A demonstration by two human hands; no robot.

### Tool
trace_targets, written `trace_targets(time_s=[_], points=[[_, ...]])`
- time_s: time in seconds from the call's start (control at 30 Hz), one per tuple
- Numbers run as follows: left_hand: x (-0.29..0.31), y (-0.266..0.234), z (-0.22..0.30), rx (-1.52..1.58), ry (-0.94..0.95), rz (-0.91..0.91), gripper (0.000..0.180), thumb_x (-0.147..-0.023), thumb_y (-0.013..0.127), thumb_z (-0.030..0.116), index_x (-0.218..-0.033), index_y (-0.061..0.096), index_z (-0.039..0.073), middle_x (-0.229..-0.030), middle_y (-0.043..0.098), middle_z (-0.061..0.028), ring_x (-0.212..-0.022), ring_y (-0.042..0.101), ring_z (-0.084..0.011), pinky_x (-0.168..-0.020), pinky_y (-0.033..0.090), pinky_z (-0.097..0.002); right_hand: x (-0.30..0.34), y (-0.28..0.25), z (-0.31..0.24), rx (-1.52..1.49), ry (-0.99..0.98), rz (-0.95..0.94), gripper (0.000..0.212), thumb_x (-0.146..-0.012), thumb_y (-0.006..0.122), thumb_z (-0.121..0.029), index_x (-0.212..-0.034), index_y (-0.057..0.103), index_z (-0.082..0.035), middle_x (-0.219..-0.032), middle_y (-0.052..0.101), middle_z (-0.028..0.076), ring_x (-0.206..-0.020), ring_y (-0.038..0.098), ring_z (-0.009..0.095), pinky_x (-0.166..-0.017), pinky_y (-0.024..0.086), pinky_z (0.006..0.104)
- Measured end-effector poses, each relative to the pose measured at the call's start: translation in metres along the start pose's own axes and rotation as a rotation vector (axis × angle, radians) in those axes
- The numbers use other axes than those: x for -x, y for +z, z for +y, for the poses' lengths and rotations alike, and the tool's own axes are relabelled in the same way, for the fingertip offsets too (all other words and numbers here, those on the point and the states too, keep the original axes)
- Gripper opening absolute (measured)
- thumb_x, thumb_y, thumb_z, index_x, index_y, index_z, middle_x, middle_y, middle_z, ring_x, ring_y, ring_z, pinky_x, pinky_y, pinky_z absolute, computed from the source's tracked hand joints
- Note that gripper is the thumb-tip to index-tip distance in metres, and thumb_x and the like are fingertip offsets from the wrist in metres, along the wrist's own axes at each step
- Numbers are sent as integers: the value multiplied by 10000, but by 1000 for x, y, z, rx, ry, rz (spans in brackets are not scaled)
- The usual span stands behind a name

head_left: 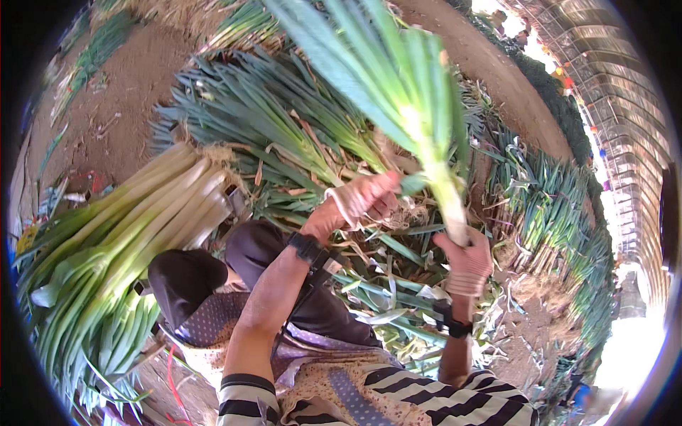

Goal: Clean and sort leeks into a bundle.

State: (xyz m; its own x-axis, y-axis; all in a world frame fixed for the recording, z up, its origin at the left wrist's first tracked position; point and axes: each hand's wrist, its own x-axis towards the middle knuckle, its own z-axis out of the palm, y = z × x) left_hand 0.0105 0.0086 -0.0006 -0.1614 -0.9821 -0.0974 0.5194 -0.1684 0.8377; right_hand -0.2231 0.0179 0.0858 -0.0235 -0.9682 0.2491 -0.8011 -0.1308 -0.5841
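My right hand [467, 261], in a striped fabric glove, grips the pale lower stalk of a leek [433, 153]. The leek is held up and tilted, its green leaves fanning toward the top edge and slightly blurred. Left of that stalk, my left hand [366, 199] is closed, its fingertips at a green leek leaf [412, 184] beside the stalk; exactly how it grips the leaf is partly hidden. Beneath both hands lie loose, stripped leaves and trimmings [391, 284]. Just beyond the left hand rests a pile of leeks [263, 121] with dark green tops.
Left of my knees lies a stack of leeks [135, 213] with pale stalks, roots facing away. More bundles [554, 227] run in a row along the right. Brown soil [135, 85] shows beyond, and a curved, ribbed roof [611, 92] rises at the far right.
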Motion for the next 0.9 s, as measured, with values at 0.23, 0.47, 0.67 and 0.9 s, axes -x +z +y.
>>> trace_targets(time_s=[0.23, 0.47, 0.67, 0.9], points=[[-27, -24, 3, 326, 282, 753, 462, -770, 745, 457, -929, 592, 51, -757, 576, -33, -600, 518, -133, -565, 455, -289, -7, 65, -43, -453, 48, -244, 473, -597, 840, -252, -985, 667, -44, -875, 677, 91, -764, 634, 149, -727, 485, 263], [-18, 21, 21, -369, 329, 756, 306, -927, 591, 279, -1015, 601, -15, -718, 562, 18, -634, 552, -141, -681, 477, -257, -22, 96, -30, -409, 63, -260, 465, -599, 831, -289, -968, 675, -54, -800, 673, 68, -710, 618, 127, -690, 484, 259], [-16, -32, -35, -1708, 558, 6, 242, -936, 488, 199, -1121, 488, 43, -772, 580, 14, -614, 551, -89, -519, 459, -195, -48, 117, -15, -452, -108, -305, 468, -589, 844, -274, -968, 676, -57, -758, 657, 48, -670, 584, 97, -630, 475, 248], [-16, -85, 27, -1, 612, 633, 567, -855, 571, 570, -1121, 555, 69, -943, 632, -45, -728, 591, -210, -728, 517, -365, -13, 103, -6, -646, 69, -445, 430, -571, 844, -206, -926, 691, -16, -748, 670, 24, -638, 567, 66, -617, 478, 232]])
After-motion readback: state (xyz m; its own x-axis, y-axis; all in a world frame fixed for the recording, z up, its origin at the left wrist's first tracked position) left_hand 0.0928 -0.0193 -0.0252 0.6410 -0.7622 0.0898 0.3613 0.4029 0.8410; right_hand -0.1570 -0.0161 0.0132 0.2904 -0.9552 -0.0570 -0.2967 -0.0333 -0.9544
